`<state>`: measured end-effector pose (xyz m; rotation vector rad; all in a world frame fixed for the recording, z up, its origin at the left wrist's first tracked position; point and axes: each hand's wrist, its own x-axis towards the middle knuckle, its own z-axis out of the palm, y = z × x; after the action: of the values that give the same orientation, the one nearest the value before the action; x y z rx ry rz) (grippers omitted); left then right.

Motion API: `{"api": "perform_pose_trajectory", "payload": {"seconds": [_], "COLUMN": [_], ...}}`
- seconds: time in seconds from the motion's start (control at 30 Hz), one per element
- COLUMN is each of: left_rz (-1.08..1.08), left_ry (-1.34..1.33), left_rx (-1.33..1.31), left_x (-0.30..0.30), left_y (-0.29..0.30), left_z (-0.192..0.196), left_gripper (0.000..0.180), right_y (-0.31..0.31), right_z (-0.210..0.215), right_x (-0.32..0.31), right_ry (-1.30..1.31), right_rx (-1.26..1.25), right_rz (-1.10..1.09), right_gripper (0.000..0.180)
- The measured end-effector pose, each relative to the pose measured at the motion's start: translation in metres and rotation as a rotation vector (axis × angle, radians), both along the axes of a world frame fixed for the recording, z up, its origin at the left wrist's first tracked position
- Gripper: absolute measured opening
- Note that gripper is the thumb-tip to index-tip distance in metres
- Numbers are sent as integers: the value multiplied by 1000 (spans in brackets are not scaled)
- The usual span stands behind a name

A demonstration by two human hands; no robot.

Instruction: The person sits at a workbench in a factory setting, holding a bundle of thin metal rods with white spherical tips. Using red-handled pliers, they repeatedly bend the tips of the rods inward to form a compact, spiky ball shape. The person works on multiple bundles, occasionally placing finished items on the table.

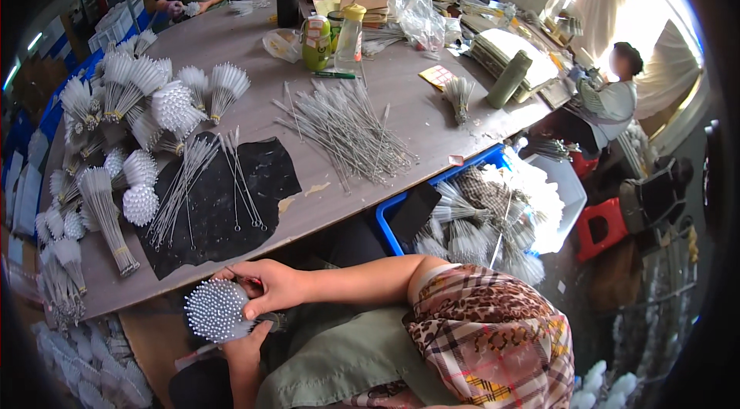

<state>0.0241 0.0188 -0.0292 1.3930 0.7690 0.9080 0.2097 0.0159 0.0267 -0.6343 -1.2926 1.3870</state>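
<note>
Many gathered bundles (179, 107) crowd the left end of the bench (324, 216) as you hold another white-tipped bundle (216, 310) just off its near edge, toward the left corner. Your right hand (274, 286) bends its fingers around the bundle's side, thumb pressed close to the tips. Your left hand (245, 343) appears to grip it from below, fingers mostly hidden; whether a tie secures it, you cannot tell. Judging by the bench, much is done: more bundles fill a blue crate (385, 228) beside the near edge. Loose brushes (362, 131), heaped mid-bench and spread across a black mat (277, 170) at the near edge, seemingly remain.
</note>
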Motion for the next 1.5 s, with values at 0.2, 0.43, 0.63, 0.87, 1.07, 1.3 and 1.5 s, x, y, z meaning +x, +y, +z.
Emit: {"api": "perform_pose_trajectory", "payload": {"seconds": [0.2,0.43,0.63,0.87,1.07,1.3,1.5], "left_rz": [56,20,43,79,66,164,201], "left_ry": [356,241,328,285,341,279,297], "left_rx": [295,391,346,269,268,53,64], "left_x": [4,6,4,3,4,-5,-5], "left_y": [9,12,17,13,15,12,8], "left_z": [0,23,20,9,8,-9,-8], "left_gripper": [43,33,32,35,35,47,46], "right_y": [1,1,3,1,-1,12,34], "right_z": [-7,-25,-23,-32,-31,0,14], "right_x": [5,-7,-9,-5,4,27,18], "right_ry": [-242,-140,-115,-102,-141,-451,-682], "right_rx": [-110,-18,-141,-156,-166,-5,449], "right_rz": [-37,-32,49,42,43,-91,-17], "right_gripper": [75,76,75,74,72,28,11]}}
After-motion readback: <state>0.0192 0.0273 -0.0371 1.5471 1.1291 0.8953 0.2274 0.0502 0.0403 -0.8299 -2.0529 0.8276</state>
